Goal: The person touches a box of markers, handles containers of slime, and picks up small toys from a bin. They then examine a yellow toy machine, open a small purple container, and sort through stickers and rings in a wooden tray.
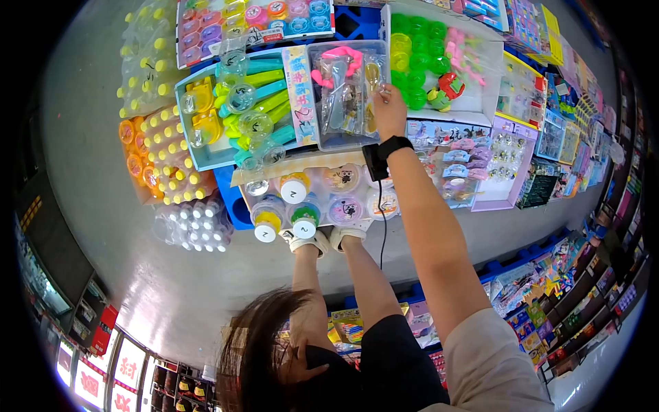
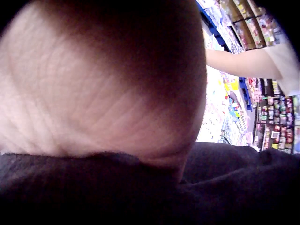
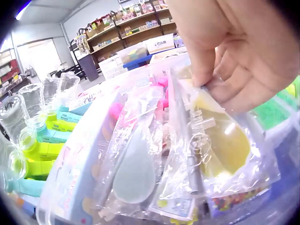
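Note:
My right hand (image 1: pixel 390 113) reaches to the right side of a clear plastic bin (image 1: pixel 351 145). In the right wrist view its thumb and fingers pinch the top of a clear plastic packet (image 3: pixel 220 145) with a flat yellow rounded piece inside. Beside that packet lies another one (image 3: pixel 135 173), holding a pale blue paddle-shaped piece. Pink items (image 1: pixel 347 55) sit at the bin's far end. My left hand (image 1: pixel 302 369) rests by the black shorts, partly hidden by hair. Skin and dark cloth fill most of the left wrist view.
Left of the bin stands a box of green and teal toys (image 1: pixel 257 96) with clear domes. Green balls (image 1: pixel 420 51) fill a white box to the right. Lidded jars (image 1: pixel 304 220) stand nearer, in front of my feet. Bottle packs (image 1: pixel 195 225) lie on the floor.

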